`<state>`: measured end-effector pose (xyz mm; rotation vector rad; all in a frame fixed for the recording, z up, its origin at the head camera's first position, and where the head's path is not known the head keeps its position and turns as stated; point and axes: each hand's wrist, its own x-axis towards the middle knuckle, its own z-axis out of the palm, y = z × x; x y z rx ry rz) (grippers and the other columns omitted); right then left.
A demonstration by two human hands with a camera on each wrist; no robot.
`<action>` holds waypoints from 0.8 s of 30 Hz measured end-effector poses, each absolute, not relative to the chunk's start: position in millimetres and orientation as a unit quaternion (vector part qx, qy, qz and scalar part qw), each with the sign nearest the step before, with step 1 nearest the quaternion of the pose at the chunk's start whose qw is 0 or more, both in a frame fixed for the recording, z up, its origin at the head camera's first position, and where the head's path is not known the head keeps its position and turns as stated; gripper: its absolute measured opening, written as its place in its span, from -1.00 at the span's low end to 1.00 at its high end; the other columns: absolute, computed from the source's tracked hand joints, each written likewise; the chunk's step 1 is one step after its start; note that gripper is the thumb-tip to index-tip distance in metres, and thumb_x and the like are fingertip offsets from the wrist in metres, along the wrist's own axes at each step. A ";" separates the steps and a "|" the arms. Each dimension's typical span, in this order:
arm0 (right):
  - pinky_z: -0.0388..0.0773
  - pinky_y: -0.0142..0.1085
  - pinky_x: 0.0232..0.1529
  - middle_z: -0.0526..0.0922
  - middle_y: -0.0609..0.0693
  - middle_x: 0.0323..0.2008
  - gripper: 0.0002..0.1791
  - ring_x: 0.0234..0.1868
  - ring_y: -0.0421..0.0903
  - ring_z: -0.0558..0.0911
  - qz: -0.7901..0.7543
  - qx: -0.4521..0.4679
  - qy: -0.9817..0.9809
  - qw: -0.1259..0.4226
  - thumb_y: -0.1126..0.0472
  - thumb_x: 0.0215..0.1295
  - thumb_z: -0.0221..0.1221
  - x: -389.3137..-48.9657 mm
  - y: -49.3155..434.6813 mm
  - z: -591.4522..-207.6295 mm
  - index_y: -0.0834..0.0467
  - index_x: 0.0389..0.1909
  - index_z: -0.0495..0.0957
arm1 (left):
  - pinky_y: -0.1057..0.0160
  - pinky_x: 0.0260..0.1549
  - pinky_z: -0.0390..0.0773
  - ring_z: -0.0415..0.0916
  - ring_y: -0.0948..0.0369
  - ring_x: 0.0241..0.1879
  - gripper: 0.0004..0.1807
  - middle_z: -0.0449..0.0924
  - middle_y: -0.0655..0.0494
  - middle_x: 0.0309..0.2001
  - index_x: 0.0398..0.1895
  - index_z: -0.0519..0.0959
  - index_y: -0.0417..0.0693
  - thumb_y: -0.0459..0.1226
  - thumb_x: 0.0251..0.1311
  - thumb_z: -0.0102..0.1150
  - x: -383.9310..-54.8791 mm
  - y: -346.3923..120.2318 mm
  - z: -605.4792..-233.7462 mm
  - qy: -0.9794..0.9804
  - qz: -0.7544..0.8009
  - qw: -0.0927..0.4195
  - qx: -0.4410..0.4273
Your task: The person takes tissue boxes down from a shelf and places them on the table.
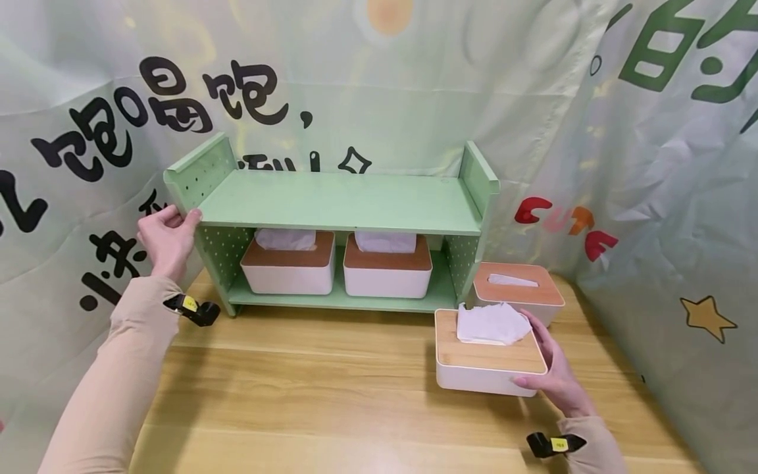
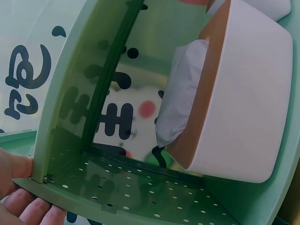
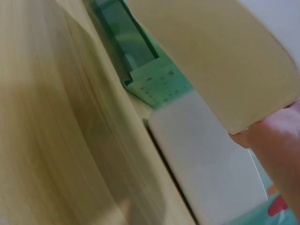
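Observation:
My left hand [image 1: 168, 242] grips the left side panel of a light green two-tier shelf [image 1: 337, 201], its thumb at the front edge of the upper board. In the left wrist view, the fingers [image 2: 35, 208] curl round the panel's edge. My right hand [image 1: 559, 378] holds a white tissue box [image 1: 485, 380] with a wooden lid by its right end, tissue sticking out of the top. This box is raised off the table, in front of the shelf's right end; the right wrist view shows its pale underside [image 3: 220, 61]. Two similar tissue boxes, left [image 1: 288, 280] and right [image 1: 387, 283], sit on the lower tier.
Another tissue box [image 1: 518, 309] stands on the wooden table [image 1: 284, 388] just right of the shelf, partly hidden behind the held one. A printed cloth [image 1: 379, 99] hangs behind and along both sides. The shelf's top tier [image 1: 349, 194] has raised perforated side panels.

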<state>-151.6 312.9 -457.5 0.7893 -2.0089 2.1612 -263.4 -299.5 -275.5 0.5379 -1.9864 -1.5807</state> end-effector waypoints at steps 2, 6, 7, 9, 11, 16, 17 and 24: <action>0.50 -0.53 0.20 0.38 -0.17 0.37 0.22 0.24 -0.35 0.50 0.708 0.262 -0.654 0.044 0.73 -0.21 0.20 -151.3 315.3 -457.9 0.26 0.57 -0.10 | 0.67 -0.34 0.48 0.49 0.64 -0.48 -0.52 0.45 0.76 -0.66 0.26 0.56 -0.05 -0.20 0.27 0.29 -263.6 -299.3 -275.5 -0.739 -0.584 0.270 0.198; 0.49 -0.53 0.21 0.37 -0.17 0.38 0.22 0.25 -0.35 0.49 0.708 0.262 -0.654 0.040 0.73 -0.20 0.19 -151.5 322.8 -460.0 0.27 0.58 -0.12 | 0.67 -0.37 0.47 0.48 0.65 -0.50 -0.52 0.44 0.77 -0.67 0.26 0.56 -0.08 -0.21 0.28 0.29 -263.6 -299.2 -275.9 -0.741 -0.582 0.272 0.194; 0.49 -0.53 0.21 0.37 -0.18 0.37 0.22 0.25 -0.36 0.49 0.709 0.257 -0.655 0.038 0.73 -0.20 0.19 -151.7 324.8 -461.0 0.26 0.58 -0.12 | 0.67 -0.38 0.47 0.48 0.65 -0.51 -0.52 0.44 0.77 -0.68 0.26 0.56 -0.08 -0.21 0.28 0.28 -263.4 -299.2 -276.0 -0.741 -0.582 0.273 0.193; 0.50 -0.52 0.21 0.38 -0.19 0.37 0.22 0.24 -0.36 0.50 0.710 0.255 -0.656 0.035 0.72 -0.19 0.19 -152.4 328.7 -462.9 0.26 0.58 -0.13 | 0.67 -0.38 0.47 0.48 0.65 -0.51 -0.53 0.44 0.77 -0.68 0.26 0.57 -0.09 -0.22 0.28 0.28 -263.3 -299.4 -276.0 -0.741 -0.582 0.274 0.192; 0.51 -0.51 0.21 0.38 -0.19 0.36 0.22 0.24 -0.36 0.51 0.712 0.254 -0.654 0.031 0.71 -0.16 0.20 -152.8 331.9 -464.4 0.25 0.59 -0.14 | 0.67 -0.38 0.47 0.48 0.65 -0.51 -0.53 0.44 0.77 -0.68 0.25 0.57 -0.08 -0.21 0.28 0.29 -263.4 -299.8 -276.4 -0.742 -0.581 0.274 0.192; 0.51 -0.52 0.20 0.37 -0.18 0.38 0.19 0.25 -0.35 0.50 0.718 0.259 -0.645 0.035 0.72 -0.13 0.19 -150.6 336.7 -466.2 0.26 0.58 -0.13 | 0.67 -0.35 0.48 0.49 0.65 -0.50 -0.53 0.44 0.78 -0.66 0.26 0.56 -0.05 -0.20 0.28 0.29 -263.6 -300.4 -277.1 -0.745 -0.578 0.270 0.193; 0.51 -0.52 0.19 0.36 -0.19 0.39 0.19 0.25 -0.35 0.49 0.720 0.258 -0.643 0.035 0.72 -0.13 0.19 -150.2 337.6 -466.5 0.26 0.58 -0.13 | 0.67 -0.35 0.48 0.49 0.65 -0.50 -0.53 0.45 0.78 -0.66 0.26 0.56 -0.04 -0.20 0.28 0.29 -263.4 -300.5 -277.2 -0.745 -0.579 0.269 0.193; 0.51 -0.53 0.18 0.35 -0.20 0.39 0.16 0.25 -0.35 0.48 0.723 0.255 -0.641 0.038 0.72 -0.10 0.18 -150.2 345.9 -471.3 0.22 0.58 -0.09 | 0.67 -0.36 0.48 0.49 0.65 -0.50 -0.53 0.45 0.79 -0.66 0.25 0.57 -0.05 -0.20 0.28 0.29 -263.4 -301.0 -277.7 -0.743 -0.580 0.271 0.193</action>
